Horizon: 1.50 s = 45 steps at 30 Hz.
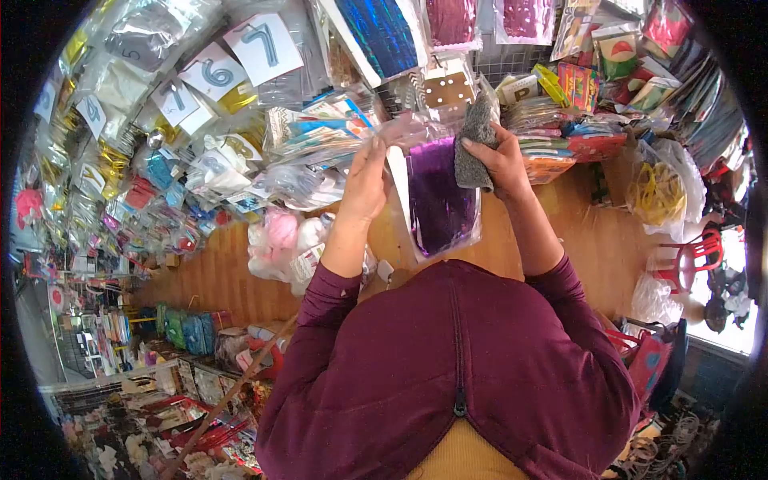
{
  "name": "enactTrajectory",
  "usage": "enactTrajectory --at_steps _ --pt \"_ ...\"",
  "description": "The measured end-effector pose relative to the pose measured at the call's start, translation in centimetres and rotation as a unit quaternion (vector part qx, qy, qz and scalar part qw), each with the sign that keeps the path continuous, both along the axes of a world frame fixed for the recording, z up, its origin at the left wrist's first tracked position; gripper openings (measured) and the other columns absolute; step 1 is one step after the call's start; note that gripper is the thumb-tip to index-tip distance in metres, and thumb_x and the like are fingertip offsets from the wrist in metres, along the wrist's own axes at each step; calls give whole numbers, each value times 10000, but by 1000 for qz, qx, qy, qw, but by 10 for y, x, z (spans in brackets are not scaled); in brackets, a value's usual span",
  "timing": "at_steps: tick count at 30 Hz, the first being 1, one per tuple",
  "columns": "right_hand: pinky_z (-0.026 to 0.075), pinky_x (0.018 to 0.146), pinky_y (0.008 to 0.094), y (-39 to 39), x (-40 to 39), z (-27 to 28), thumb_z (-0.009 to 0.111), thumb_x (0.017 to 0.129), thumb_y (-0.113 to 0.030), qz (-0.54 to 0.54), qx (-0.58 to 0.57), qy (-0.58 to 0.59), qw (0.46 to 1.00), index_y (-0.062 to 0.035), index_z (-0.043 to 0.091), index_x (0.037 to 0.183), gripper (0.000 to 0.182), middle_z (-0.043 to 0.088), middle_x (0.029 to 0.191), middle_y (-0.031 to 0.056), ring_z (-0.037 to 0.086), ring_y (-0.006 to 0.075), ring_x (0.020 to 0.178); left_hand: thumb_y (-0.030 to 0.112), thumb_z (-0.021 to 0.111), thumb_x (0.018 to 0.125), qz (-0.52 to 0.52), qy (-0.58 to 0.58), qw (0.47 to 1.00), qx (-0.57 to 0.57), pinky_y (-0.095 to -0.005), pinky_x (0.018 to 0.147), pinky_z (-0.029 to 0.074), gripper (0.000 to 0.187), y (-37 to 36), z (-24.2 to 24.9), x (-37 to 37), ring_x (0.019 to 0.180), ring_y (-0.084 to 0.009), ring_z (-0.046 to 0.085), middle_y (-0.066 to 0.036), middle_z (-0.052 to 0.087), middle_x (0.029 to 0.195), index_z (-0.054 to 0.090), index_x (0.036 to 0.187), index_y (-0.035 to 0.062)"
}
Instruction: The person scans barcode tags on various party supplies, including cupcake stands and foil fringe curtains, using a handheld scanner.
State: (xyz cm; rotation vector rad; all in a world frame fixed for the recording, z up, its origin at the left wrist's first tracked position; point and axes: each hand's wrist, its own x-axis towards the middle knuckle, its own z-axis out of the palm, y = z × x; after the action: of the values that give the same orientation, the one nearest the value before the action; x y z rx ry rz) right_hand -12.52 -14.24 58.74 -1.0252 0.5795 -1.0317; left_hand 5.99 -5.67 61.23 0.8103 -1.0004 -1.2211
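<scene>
In front of my chest hangs a clear plastic packet (pixel 440 200) with shiny purple metallic foil and a white card edge inside. My left hand (pixel 366 182) grips it by its upper left side, thumb along the edge. A folded grey cloth (pixel 475 148) is held in my right hand (pixel 504 163), thumb on top, and it lies against the packet's upper right part. Whether my right fingers also hold the packet behind the cloth is hidden. Just beyond my hands is a brown polka-dot packet (pixel 450 92).
Bagged goods with number cards, such as a 7 card (pixel 264 49), hang at the upper left. Stacked packets (pixel 544 132) fill a shelf at the right. White and pink bags (pixel 292 240) stand on the wooden floor (pixel 208 276). A red chair (pixel 692 256) is at far right.
</scene>
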Motion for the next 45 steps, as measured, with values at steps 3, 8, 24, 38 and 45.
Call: enactTrajectory --at_steps 3,8,24,38,45 --pt "467 683 301 -10 -3 -6 608 725 -23 -95 -123 147 977 40 525 994 289 587 875 105 572 185 765 337 324 919 2 38 999 -6 -339 961 313 497 -2 -3 -8 1135 -237 416 -144 413 1255 327 1269 -16" --pt "279 959 433 15 5 27 599 699 -98 -233 -469 335 784 27 416 1153 506 347 1257 207 324 373 1161 385 289 918 24 55 996 -72 -354 1011 239 544 -7 -1 -31 1195 -232 348 -130 331 1318 257 1311 10" --pt "317 914 433 -41 36 -3 460 730 -42 -244 -366 381 813 38 462 1102 380 521 1070 212 453 371 1026 392 282 909 -20 159 984 -74 -375 1032 194 555 1 -22 -53 1237 -275 273 -144 264 1361 190 1343 57" --pt "272 988 388 -13 11 -21 518 811 -169 -67 -244 185 950 60 277 1260 558 363 1249 213 360 299 1159 314 269 925 -64 402 910 -77 -383 1033 229 465 -5 -4 -9 1242 -261 282 -170 266 1348 232 1333 95" --pt "450 745 288 -20 2 -100 401 729 80 -45 -147 150 977 30 409 1185 458 541 1044 126 513 204 978 399 329 896 -71 309 948 16 -381 1022 237 547 3 -30 -29 1196 -253 357 -104 361 1306 296 1290 21"
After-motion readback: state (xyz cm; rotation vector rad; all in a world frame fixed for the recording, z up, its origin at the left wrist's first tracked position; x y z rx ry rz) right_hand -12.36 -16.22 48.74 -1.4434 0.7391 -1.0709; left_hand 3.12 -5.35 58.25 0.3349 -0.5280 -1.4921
